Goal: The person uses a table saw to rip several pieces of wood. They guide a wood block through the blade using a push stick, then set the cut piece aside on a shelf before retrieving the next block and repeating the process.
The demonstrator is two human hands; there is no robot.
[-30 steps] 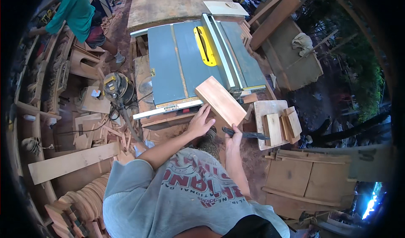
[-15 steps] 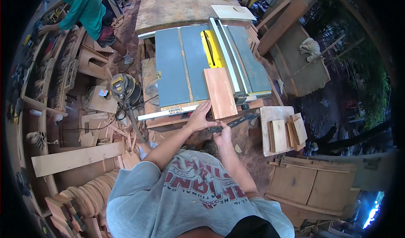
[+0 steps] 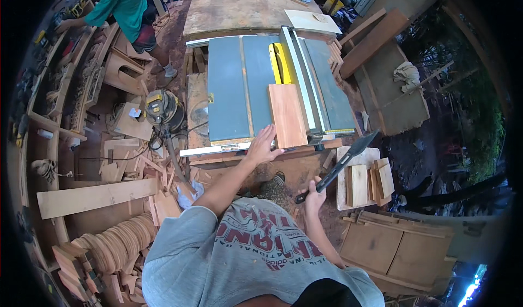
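Note:
A wooden board [image 3: 287, 115] lies flat on the grey-blue table saw [image 3: 226, 89], between the yellow blade insert [image 3: 281, 63] and the near edge, close to the long pale fence [image 3: 302, 84]. My left hand [image 3: 262, 147] rests at the board's near left corner, fingers stretched forward along its side and thumb by its near end. Off to the right, in front of the saw, my right hand [image 3: 314, 199] grips a long black push stick [image 3: 339, 167] by its lower end. The stick slants up and to the right, clear of the board.
Several short wood blocks [image 3: 358, 186] sit on a pale board [image 3: 342, 198] at right. A shop vacuum [image 3: 163, 111] stands left of the saw, among offcuts. Beyond the saw is a large worktable [image 3: 234, 13]. Another person [image 3: 121, 13] works at the shelves at upper left.
My right hand has moved right and back from the board's near end, swinging the push stick upward. My left hand stays at the board's corner. The whole view has shifted slightly.

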